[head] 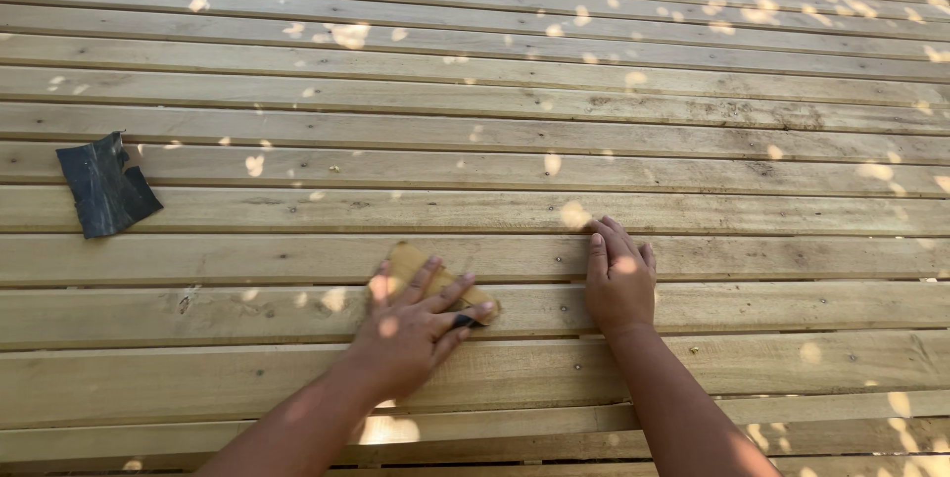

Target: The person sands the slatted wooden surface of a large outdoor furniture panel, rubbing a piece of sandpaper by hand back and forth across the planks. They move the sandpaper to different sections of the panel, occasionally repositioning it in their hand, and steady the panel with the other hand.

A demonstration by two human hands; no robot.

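Sandpaper (426,274), tan and folded, pressed flat onto a pale wooden plank near bottom centre, under spread fingers of left hand (411,329). Fingers fanned wide over sheet, palm down, not curled around it; a dark edge of paper peeking out beside fingertips at right end. Upper left corner of sheet visible beyond knuckles.

Right hand (619,279) just beside, a little to right, laid flat on boards with fingers together and pointing away, holding nothing. Palm resting across gap between two planks, well apart from sheet but on same run of wood.

Plank surface (515,121) made of long horizontal boards with narrow gaps, dotted with small patches of sunlight, with knots and dark stains here and there, screw heads along a line near centre.

Second scrap (104,187), dark grey and ragged at edges, lying loose on boards at far left, well apart from both hands, one corner curled up.
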